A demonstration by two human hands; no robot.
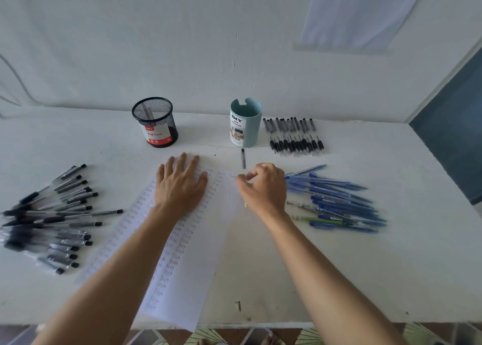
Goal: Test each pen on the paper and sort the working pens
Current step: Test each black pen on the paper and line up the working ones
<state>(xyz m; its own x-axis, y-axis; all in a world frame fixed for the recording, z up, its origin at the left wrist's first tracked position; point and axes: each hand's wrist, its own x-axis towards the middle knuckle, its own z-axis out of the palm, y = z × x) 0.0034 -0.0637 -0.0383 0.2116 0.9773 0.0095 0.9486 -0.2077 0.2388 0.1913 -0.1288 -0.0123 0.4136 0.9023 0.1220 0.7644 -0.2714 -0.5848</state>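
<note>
Black pens (52, 214) are heaped at the left of the table (365, 266), blue pens (339, 198) at its right and a lone pen (243, 158) beyond the paper (187, 266) filled with "test", which the left hand (180, 185) presses with flat fingers, while the right hand (263, 185) curls its fingers, on what I cannot tell, before a mesh cup (156, 122) marked "Ball Pens" and a pale-blue cup (245, 124) marked "DIY Desk Organizer".

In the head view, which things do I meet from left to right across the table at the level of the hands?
heap of black pens → left hand → right hand → heap of blue pens. The paper lies under the left hand, so I leave it out.
</note>
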